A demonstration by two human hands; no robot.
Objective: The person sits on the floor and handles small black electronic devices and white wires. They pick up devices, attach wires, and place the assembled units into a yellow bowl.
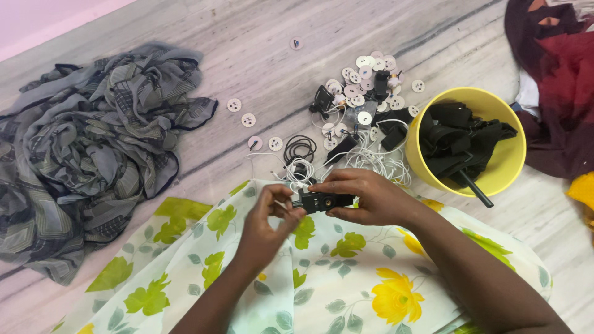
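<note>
My right hand (371, 198) pinches a small black rectangular part (322, 201) from above, fingers closed on its top and right end. My left hand (266, 226) is narrow: thumb and forefinger pinched at the part's left end, on what looks like a thin white wire; can't confirm the wire. The part sits over my lap, above the floral cloth (346, 278), just below the tangle of white wires (371, 158) on the floor.

Procedure, as I judge it:
1. Keep R hand steady; it acts as the clamp. Grip the edges and don't cover the round opening on the front face.
2. Use L fingertips only for fine work at the end of the part. Short, straight motion, no twisting.
3. Keep the part close to the body so nothing drops into the pile.

Inventory, approx.:
- Black part in hands: 1.
- Yellow bucket (473, 139): 1, holding black pieces, qty not countable.
- White round discs (365, 77): roughly 25–30, most heaped, about 5 scattered singly.
- Black cable coil (300, 147): 1.
- Grey patterned cloth (86, 148): 1 heap, at left.
- Dark red fabric (557, 80): 1, top right.
</note>
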